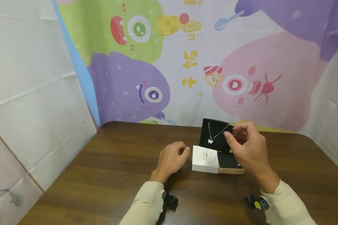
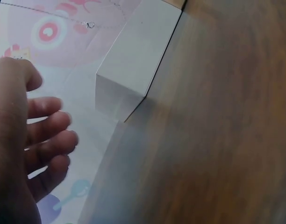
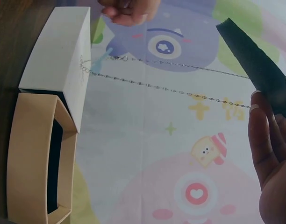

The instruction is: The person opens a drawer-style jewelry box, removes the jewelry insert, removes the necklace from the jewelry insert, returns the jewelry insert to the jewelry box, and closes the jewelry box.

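Note:
My right hand (image 1: pixel 250 151) pinches the right edge of a black jewelry pad (image 1: pixel 217 126) between thumb and fingers. Across the pad's front hangs a silver necklace with a butterfly pendant (image 1: pixel 210 141). In the right wrist view the loose ends of the necklace chain (image 3: pixel 154 87) dangle from the pad and reach the white box part (image 3: pixel 54 51). Relaxed and holding nothing, my left hand (image 1: pixel 171 159) lies left of the white box part; its loosely bent fingers show in the left wrist view.
Beside the white box part stands a tan-sided box part (image 1: pixel 231 171) with a black inside, both on a brown wooden table (image 1: pixel 107 175). A cartoon-printed cloth (image 1: pixel 191 106) hangs behind the table. White sheets (image 1: pixel 39 78) hang at the sides.

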Available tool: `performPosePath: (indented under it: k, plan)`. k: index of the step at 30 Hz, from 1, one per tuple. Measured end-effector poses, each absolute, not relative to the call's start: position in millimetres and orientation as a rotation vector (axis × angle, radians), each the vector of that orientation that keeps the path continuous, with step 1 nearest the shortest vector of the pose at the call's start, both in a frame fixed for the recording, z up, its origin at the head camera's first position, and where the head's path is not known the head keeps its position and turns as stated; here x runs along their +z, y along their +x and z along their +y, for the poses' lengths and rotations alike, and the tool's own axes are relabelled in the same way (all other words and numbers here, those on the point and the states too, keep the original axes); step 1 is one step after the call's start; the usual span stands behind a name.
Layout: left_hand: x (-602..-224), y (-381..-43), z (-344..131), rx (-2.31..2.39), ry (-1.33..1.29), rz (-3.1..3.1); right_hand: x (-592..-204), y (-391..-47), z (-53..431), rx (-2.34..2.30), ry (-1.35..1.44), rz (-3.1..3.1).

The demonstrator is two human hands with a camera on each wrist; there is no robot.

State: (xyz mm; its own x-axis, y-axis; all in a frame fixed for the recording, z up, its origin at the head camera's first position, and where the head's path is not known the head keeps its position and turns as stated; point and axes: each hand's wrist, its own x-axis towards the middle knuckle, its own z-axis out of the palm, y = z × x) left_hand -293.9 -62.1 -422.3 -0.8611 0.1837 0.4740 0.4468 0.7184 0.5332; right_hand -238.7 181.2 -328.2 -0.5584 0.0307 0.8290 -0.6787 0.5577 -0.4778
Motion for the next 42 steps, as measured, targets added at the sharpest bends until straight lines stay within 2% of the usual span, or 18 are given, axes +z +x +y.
performPosePath:
  k: [13, 24, 32, 42]
  plan:
    - [-415, -290, -58, -0.928, -0.640, -2.059, -333, -239, 179, 1.020, 0.545, -1.938]
    - [-390, -280, -46, -0.895, -0.806, -1.727, -335, -241, 175, 0.940, 0.565, -1.946]
    - [-380, -275, -34, -0.727, -0.887, -1.723, -336, -242, 175, 0.902, 0.576, -1.956]
    - [-382, -271, -23, -0.648, -0.809, -1.815, -338, -244, 176, 0.858, 0.610, -1.960]
